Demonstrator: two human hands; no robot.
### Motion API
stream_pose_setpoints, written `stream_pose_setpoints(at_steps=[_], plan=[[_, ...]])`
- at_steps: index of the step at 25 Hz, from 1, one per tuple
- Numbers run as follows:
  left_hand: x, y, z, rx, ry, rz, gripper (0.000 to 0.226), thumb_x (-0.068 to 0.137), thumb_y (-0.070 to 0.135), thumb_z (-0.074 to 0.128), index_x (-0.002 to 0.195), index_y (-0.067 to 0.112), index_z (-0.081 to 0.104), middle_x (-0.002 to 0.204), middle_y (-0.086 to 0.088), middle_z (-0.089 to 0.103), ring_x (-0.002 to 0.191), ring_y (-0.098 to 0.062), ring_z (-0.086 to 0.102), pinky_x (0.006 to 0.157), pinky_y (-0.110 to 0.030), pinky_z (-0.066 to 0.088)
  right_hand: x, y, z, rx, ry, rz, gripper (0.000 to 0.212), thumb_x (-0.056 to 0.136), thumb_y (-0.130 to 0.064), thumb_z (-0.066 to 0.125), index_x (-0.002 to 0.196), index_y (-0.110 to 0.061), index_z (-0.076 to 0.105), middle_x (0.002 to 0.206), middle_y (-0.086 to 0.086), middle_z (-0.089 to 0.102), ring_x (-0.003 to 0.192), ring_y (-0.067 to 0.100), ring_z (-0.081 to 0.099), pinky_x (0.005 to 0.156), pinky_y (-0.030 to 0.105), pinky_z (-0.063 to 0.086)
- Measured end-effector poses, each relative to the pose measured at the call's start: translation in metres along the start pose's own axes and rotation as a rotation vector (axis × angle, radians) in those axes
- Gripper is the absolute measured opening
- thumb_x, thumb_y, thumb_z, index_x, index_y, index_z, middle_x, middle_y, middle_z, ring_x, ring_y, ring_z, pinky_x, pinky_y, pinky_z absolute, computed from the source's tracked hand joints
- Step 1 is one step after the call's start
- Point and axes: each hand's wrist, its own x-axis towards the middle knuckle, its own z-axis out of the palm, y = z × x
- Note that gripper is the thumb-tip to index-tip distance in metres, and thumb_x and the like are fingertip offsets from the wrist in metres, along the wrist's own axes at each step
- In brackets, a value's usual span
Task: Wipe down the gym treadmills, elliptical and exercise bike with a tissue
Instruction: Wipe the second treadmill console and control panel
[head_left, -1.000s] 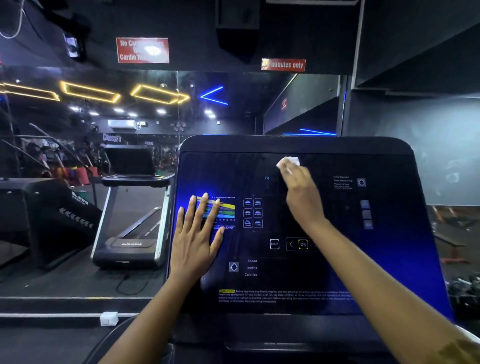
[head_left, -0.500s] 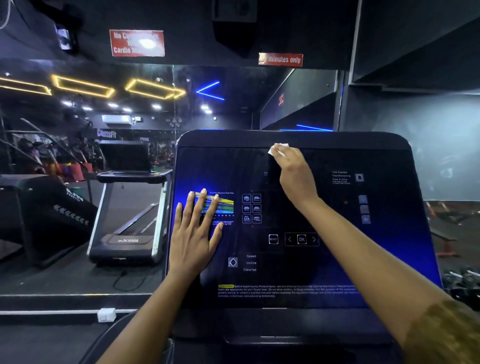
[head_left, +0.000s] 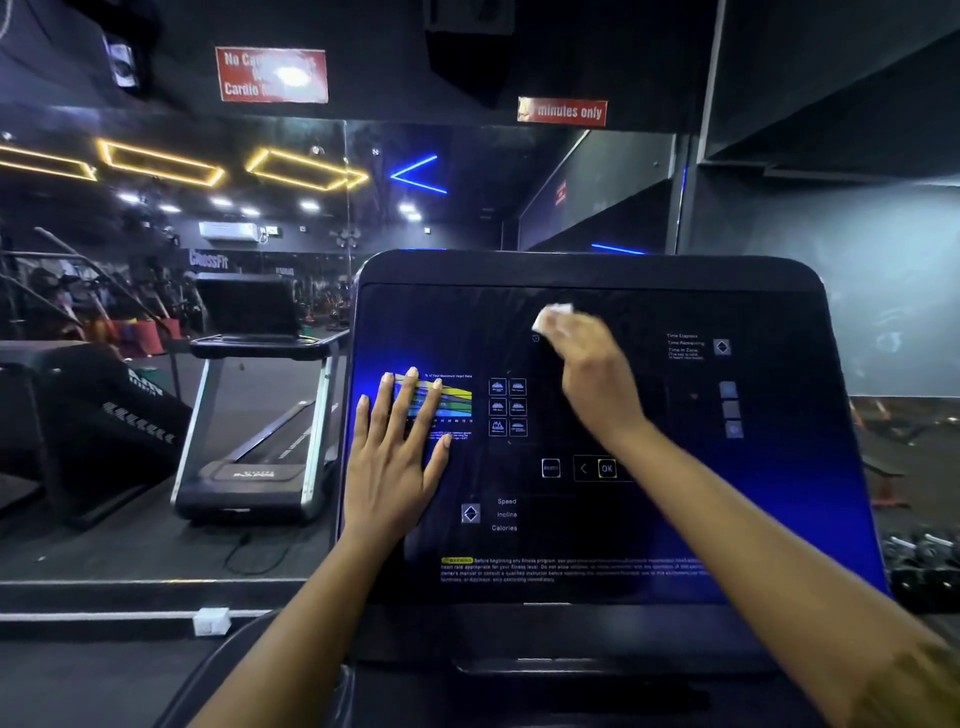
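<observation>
Pinches tissue with right hand, pressing it to console near top edge; rests left hand flat, fingers spread, on console's left part, over chart.

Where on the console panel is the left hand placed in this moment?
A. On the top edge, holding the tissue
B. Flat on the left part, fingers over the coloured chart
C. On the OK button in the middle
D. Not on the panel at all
B: the left hand lies flat with straight fingers on the left part of the console panel, its fingertips over the coloured chart; the right hand holds the tissue.
</observation>
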Motion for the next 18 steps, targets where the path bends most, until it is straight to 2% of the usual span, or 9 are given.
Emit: stream_pose_setpoints(at_steps=[3, 6, 8, 10, 14, 16, 18], plan=[[0.000, -0.001, 0.000, -0.002, 0.000, -0.001, 0.057, 0.095, 0.043, 0.034, 0.146, 0.019, 0.037, 0.155, -0.007, 0.028, 0.144, -0.028, 0.020, 0.116, -0.045, 0.014, 0.033, 0.007, 0.008, 0.008, -0.023, 0.113, 0.040, 0.077, 0.011, 0.046, 0.110, 0.000, 0.065, 0.113, 0.014, 0.065, 0.101, 0.033, 0.060, 0.081, 0.038, 0.054], [-0.001, -0.001, 0.001, 0.003, 0.001, 0.001, 0.057, 0.095, 0.043, 0.035, 0.146, 0.019, 0.037, 0.155, -0.008, 0.028, 0.144, -0.027, 0.019, 0.117, -0.044, 0.011, 0.015, -0.016, 0.012, 0.033, -0.083, 0.009, 0.043, 0.074, 0.012, 0.049, 0.111, -0.002, 0.065, 0.113, 0.009, 0.064, 0.093, 0.028, 0.057, 0.063, 0.035, 0.057], [-0.001, -0.002, 0.001, 0.001, 0.001, 0.000, 0.057, 0.095, 0.043, 0.034, 0.147, 0.019, 0.036, 0.155, -0.008, 0.028, 0.144, -0.027, 0.018, 0.117, -0.044, 0.011, -0.018, -0.033, 0.008, 0.075, -0.130, -0.045, 0.044, 0.076, 0.011, 0.047, 0.115, -0.003, 0.064, 0.115, 0.009, 0.063, 0.093, 0.023, 0.052, 0.057, 0.034, 0.056], [0.000, -0.002, 0.001, -0.002, -0.001, 0.003, 0.057, 0.095, 0.043, 0.034, 0.147, 0.019, 0.036, 0.155, -0.008, 0.028, 0.144, -0.027, 0.018, 0.117, -0.043, 0.010, -0.062, -0.050, -0.001, 0.091, -0.163, -0.130, 0.042, 0.082, 0.006, 0.040, 0.117, -0.002, 0.063, 0.116, 0.009, 0.063, 0.094, 0.021, 0.051, 0.057, 0.031, 0.056], [-0.001, -0.001, 0.000, -0.018, -0.002, -0.001, 0.057, 0.095, 0.043, 0.033, 0.147, 0.019, 0.036, 0.154, -0.009, 0.029, 0.144, -0.027, 0.018, 0.117, -0.042, 0.008, -0.128, -0.076, -0.025, 0.112, -0.292, -0.334, 0.045, 0.082, 0.002, 0.036, 0.116, -0.004, 0.065, 0.118, 0.007, 0.064, 0.103, 0.017, 0.051, 0.066, 0.021, 0.055], [-0.001, -0.001, 0.000, -0.026, -0.014, -0.003, 0.057, 0.096, 0.043, 0.032, 0.147, 0.019, 0.035, 0.155, -0.008, 0.029, 0.144, -0.027, 0.017, 0.117, -0.042, 0.007, -0.119, -0.074, -0.028, 0.156, -0.289, -0.291, 0.040, 0.092, -0.001, 0.032, 0.113, -0.004, 0.066, 0.115, 0.008, 0.064, 0.105, 0.018, 0.053, 0.070, 0.023, 0.055], [0.000, -0.001, -0.002, -0.056, -0.030, -0.002, 0.056, 0.096, 0.043, 0.032, 0.147, 0.019, 0.035, 0.155, -0.008, 0.028, 0.144, -0.027, 0.016, 0.117, -0.042, 0.007, -0.090, -0.067, -0.022, 0.169, -0.220, -0.146, 0.038, 0.098, -0.005, 0.031, 0.112, -0.002, 0.066, 0.113, 0.011, 0.065, 0.105, 0.021, 0.055, 0.077, 0.030, 0.054]])
